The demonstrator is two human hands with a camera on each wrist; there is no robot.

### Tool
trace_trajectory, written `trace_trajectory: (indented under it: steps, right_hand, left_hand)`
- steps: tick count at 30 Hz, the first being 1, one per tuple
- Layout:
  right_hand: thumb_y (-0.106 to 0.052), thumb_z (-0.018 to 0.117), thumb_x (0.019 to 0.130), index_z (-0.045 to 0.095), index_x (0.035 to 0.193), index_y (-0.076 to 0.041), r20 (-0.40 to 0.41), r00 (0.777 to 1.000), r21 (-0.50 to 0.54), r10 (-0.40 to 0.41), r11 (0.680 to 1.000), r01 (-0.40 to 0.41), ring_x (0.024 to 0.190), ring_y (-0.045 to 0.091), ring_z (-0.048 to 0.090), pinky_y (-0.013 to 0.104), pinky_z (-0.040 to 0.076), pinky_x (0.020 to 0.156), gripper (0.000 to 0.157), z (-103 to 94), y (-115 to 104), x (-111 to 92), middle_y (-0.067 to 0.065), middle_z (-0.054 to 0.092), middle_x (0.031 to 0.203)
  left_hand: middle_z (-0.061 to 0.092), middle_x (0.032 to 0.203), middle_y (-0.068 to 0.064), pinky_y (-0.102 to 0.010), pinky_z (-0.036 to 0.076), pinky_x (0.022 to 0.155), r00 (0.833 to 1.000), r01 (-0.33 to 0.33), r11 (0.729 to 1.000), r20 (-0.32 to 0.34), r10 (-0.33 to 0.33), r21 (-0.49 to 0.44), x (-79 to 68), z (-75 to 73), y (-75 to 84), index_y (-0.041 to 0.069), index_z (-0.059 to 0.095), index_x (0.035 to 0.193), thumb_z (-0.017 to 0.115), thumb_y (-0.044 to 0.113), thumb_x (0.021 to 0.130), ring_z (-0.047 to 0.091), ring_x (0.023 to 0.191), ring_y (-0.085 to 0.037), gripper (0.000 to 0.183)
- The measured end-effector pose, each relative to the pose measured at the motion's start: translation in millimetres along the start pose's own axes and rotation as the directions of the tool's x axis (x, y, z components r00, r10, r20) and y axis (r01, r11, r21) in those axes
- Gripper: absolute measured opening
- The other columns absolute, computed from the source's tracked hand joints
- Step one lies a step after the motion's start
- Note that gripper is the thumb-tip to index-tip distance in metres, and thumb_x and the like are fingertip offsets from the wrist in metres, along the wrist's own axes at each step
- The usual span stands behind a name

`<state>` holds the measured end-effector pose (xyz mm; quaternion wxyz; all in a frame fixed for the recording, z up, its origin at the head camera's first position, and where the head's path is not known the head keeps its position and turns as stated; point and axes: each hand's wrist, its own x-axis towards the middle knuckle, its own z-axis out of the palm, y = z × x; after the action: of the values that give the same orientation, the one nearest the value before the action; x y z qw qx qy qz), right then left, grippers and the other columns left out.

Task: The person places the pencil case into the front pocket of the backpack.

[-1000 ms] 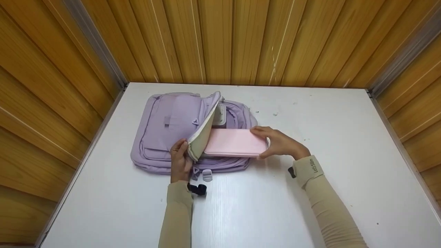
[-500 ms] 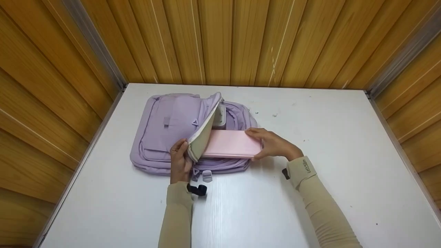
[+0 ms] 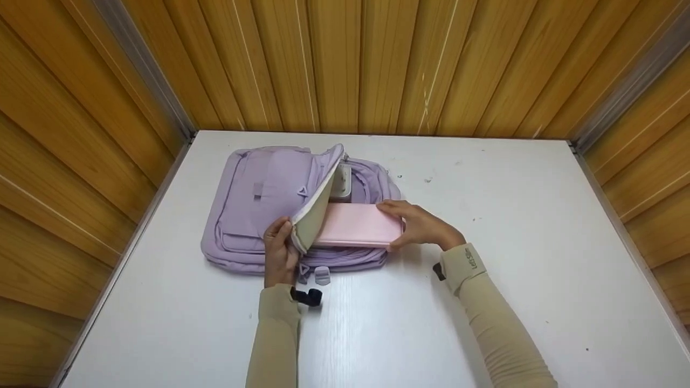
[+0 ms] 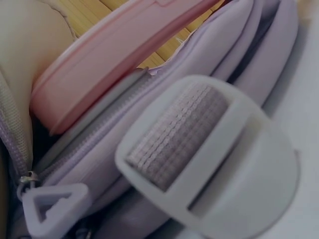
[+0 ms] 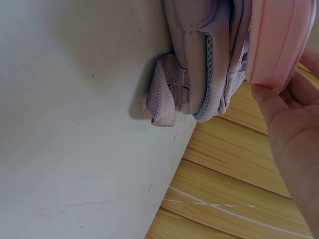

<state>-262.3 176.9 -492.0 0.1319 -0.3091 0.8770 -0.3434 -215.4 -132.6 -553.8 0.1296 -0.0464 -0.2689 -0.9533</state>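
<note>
A lilac backpack [image 3: 280,188] lies on the white table with its main compartment unzipped. My left hand [image 3: 279,253] pinches the edge of the lifted front panel, whose pale lining [image 3: 311,222] faces right. A flat pink case [image 3: 358,225], its kind unclear, sits partly inside the opening, its left end hidden behind the panel. My right hand [image 3: 423,223] grips its right end, thumb on the near side and fingers on the far side. In the right wrist view the thumb and fingers hold the pink case [image 5: 279,45]. Beyond the case, a whitish box-like item [image 3: 342,182] shows inside the backpack.
A grey strap buckle [image 4: 209,159] and a triangular zipper pull [image 4: 56,209] hang at the backpack's near side. A webbing loop [image 5: 164,92] lies on the table [image 3: 512,205] by the bag. Wood-look walls [image 3: 377,64] stand behind and at both sides.
My right hand has moved left, sliding the pink case further under the lifted panel. My left hand keeps its hold on the panel edge.
</note>
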Motion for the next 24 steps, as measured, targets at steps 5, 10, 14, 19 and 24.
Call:
trace_trajectory:
  steps: [5,10,14,19,24]
  right_hand:
    - [-0.020,0.087,0.064,0.039,0.145,-0.007,0.000,1.000,0.005,0.011,1.000,-0.011,0.144,0.037,0.025,0.053,0.019,0.118,0.096,2.9,0.2,1.2,0.018,0.031,0.154]
    - [-0.022,0.087,0.065,0.038,0.146,-0.009,0.000,1.000,0.009,0.021,1.000,-0.021,0.144,0.037,0.023,0.054,0.018,0.118,0.096,5.1,-0.5,1.9,0.018,0.030,0.155]
    - [-0.023,0.088,0.063,0.039,0.146,-0.009,-0.007,1.000,0.027,-0.001,1.000,0.001,0.144,0.036,0.024,0.052,0.019,0.118,0.097,7.4,-0.1,5.1,0.018,0.031,0.154]
    - [-0.023,0.089,0.063,0.039,0.146,-0.007,-0.008,1.000,0.021,-0.028,0.999,0.028,0.144,0.035,0.026,0.049,0.020,0.118,0.098,9.1,2.4,9.1,0.018,0.033,0.154]
    - [-0.024,0.088,0.064,0.036,0.147,-0.007,0.008,1.000,0.008,-0.018,1.000,0.018,0.145,0.034,0.022,0.050,0.018,0.119,0.099,8.2,4.1,8.9,0.018,0.029,0.155]
  left_hand:
    - [0.069,0.075,0.001,-0.017,0.054,0.068,1.000,0.008,1.000,-0.017,-0.008,-0.005,0.2,0.3,0.2,0.010,0.075,0.080,0.082,0.007,0.070,0.065,0.070,-0.008,0.013]
    - [0.069,0.075,0.002,-0.018,0.054,0.068,1.000,0.012,1.000,-0.019,-0.012,0.006,-0.6,1.7,1.0,0.011,0.075,0.080,0.082,0.006,0.071,0.065,0.070,-0.008,0.012]
    - [0.069,0.075,0.002,-0.018,0.055,0.067,1.000,0.005,1.000,0.009,-0.006,0.020,-1.4,0.1,2.1,0.011,0.075,0.081,0.080,0.006,0.075,0.066,0.069,-0.007,0.009]
    - [0.069,0.075,0.002,-0.018,0.055,0.066,1.000,0.008,1.000,0.024,-0.008,0.016,-1.0,-1.1,2.9,0.010,0.075,0.081,0.080,0.006,0.075,0.065,0.068,-0.008,0.009]
    - [0.070,0.077,0.001,-0.019,0.055,0.068,0.999,0.019,1.000,0.046,-0.020,0.007,-0.6,-0.9,2.2,0.010,0.075,0.083,0.079,0.005,0.076,0.066,0.071,-0.009,0.009]
